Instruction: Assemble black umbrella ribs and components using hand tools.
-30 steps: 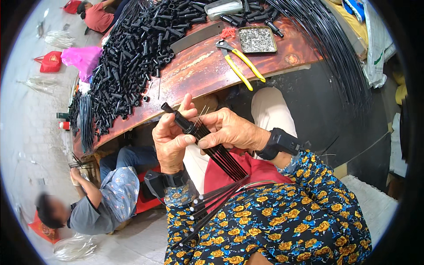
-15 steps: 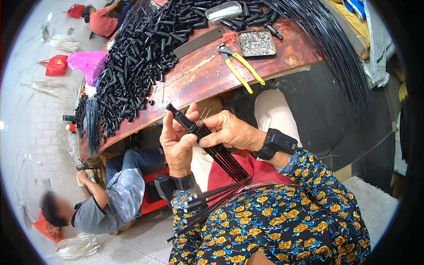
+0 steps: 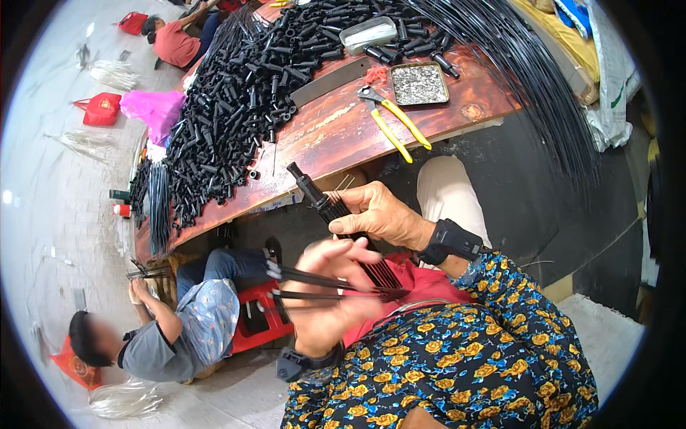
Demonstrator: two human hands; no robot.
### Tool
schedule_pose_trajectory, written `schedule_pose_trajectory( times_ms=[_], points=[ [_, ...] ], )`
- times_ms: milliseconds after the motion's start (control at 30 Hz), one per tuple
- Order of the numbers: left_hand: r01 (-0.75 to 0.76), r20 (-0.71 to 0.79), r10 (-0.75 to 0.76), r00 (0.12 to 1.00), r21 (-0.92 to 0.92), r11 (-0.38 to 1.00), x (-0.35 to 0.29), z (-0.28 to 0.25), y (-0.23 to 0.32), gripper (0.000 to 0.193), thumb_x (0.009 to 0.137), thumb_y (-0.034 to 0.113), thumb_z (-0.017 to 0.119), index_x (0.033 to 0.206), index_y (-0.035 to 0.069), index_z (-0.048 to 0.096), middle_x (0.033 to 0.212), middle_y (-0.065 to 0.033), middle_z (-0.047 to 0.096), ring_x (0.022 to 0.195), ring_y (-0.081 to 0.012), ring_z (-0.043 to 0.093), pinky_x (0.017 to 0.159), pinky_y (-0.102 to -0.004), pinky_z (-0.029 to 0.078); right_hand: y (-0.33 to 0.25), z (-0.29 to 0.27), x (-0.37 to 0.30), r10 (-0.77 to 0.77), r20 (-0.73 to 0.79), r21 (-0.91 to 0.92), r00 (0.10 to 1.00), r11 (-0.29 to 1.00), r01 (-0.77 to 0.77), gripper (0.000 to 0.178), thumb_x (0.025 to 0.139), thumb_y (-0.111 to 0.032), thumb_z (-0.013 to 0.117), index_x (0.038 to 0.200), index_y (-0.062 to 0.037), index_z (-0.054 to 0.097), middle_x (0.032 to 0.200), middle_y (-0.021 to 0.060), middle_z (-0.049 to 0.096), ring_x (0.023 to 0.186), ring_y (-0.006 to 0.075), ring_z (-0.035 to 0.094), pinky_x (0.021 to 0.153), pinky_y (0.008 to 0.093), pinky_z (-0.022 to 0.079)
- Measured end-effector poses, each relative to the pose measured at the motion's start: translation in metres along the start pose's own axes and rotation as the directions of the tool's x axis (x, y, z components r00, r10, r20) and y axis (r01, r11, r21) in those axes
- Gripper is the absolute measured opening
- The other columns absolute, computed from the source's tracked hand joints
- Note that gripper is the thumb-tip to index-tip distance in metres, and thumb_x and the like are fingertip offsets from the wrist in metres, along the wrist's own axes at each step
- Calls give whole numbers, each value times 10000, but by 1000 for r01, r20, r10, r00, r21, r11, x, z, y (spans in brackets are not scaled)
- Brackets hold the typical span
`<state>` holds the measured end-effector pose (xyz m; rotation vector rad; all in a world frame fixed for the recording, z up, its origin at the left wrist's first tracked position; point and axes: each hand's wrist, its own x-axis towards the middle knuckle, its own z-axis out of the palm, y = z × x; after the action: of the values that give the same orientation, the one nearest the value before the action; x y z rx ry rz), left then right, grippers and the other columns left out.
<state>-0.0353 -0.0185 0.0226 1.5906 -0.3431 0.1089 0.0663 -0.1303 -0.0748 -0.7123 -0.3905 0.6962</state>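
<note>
My right hand (image 3: pixel 386 214) is closed around a black plastic tube (image 3: pixel 307 184) with a bundle of thin black rods (image 3: pixel 379 270) running from it toward my lap. A few fine wire ends (image 3: pixel 345 181) stick up beside its fingers. My left hand (image 3: pixel 325 300) is lower, by the free, light-tipped ends of several rods (image 3: pixel 304 277) that stick out to the left. Motion smears its fingers, so I cannot tell whether they grip the rods.
A wooden table (image 3: pixel 329 139) carries a big pile of black plastic tubes (image 3: pixel 236 107), yellow-handled pliers (image 3: pixel 394 123), a tin of small metal pieces (image 3: pixel 420 84) and a clear plastic box (image 3: pixel 368 36). Long black rods (image 3: pixel 529 93) hang over its right edge. A co-worker (image 3: pixel 161 336) sits at the left.
My left hand has left the upper end of the tube and moved down to the rods' free ends, which have shifted upward. My right hand keeps its hold.
</note>
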Motion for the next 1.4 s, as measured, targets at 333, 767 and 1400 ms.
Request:
schedule_pose_trajectory(
  times_ms=[333,767,1400],
  points=[
    [64,-725,16,689,82,995,25,-19,-47,192,837,-12,691,1020,-56,651,924,-83,677,784,-118,628,721,-227,500,16,30,22,-219,-31,-120,975,970,213,431,830,39,657,1253,0,587,1039,16,662,913,58,578,790,222,497],
    [144,-729,27,684,172,975,28,-9,-45,209,843,35,706,1016,-70,653,888,-68,676,753,-122,631,671,-234,501,17,34,14,-220,-82,-381,972,908,174,490,845,51,641,1318,20,515,1108,59,653,990,89,579,871,246,492],
    [33,-587,-256,768,-364,931,29,-17,-55,206,873,47,671,1051,-19,592,911,-92,665,789,-176,656,717,-285,536,-7,12,2,-104,-165,-358,981,933,38,334,786,-269,789,598,-47,625,547,-41,537,504,24,457,440,199,331]
  ],
)
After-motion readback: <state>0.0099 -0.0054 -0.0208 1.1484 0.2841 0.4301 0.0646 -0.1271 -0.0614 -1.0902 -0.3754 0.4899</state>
